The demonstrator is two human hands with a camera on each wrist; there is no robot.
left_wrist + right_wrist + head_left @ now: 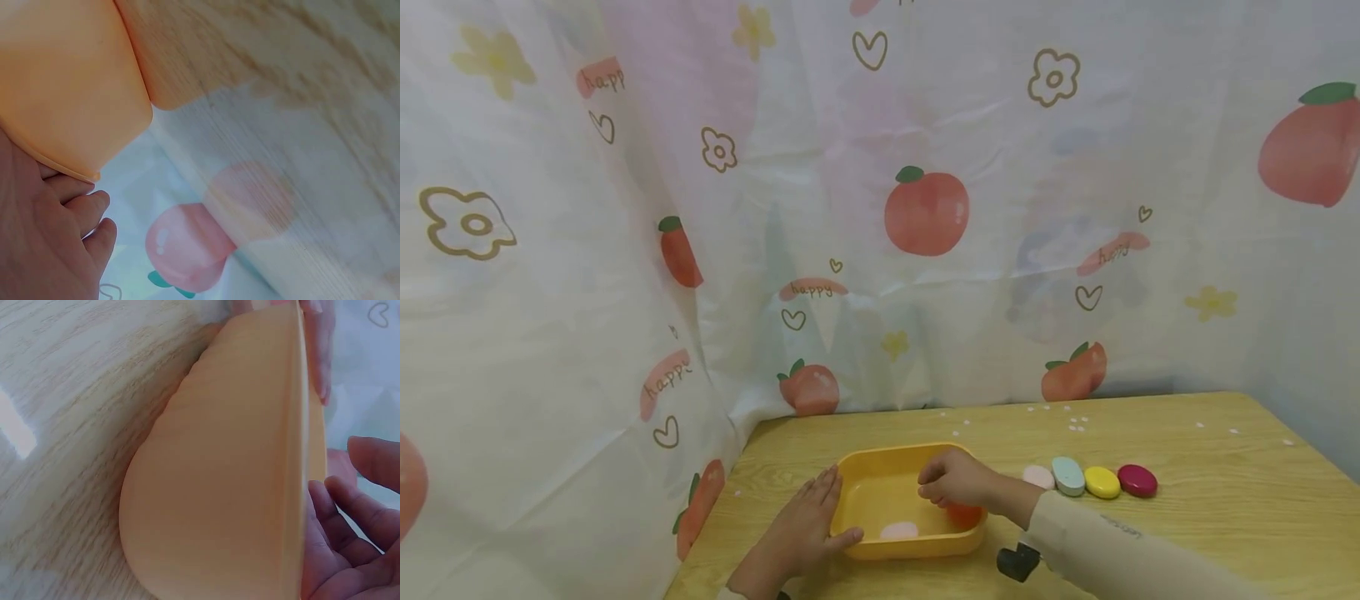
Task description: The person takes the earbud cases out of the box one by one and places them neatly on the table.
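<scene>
A yellow-orange plastic basin (910,548) with rounded corners stands on the wooden table. My left hand (805,517) rests on its left rim, fingers stretched along the edge and thumb spread toward the front corner. Over the right half of the basin is my right hand (958,479). In the right wrist view, that hand's fingers (356,515) are loosely bent, thumb apart, with nothing visible between them. A pale pink oval piece (899,530) lies in the basin near its front wall. A red-orange oval piece (962,515) sits below my right hand, partly hidden by it.
Right of the basin, a row holds a pale pink oval (1037,477), a light blue oval (1068,476), a glossy yellow oval (1102,482) and a dark red oval (1138,481). Small white bits (1078,423) dot the table. A printed curtain (925,333) hangs behind.
</scene>
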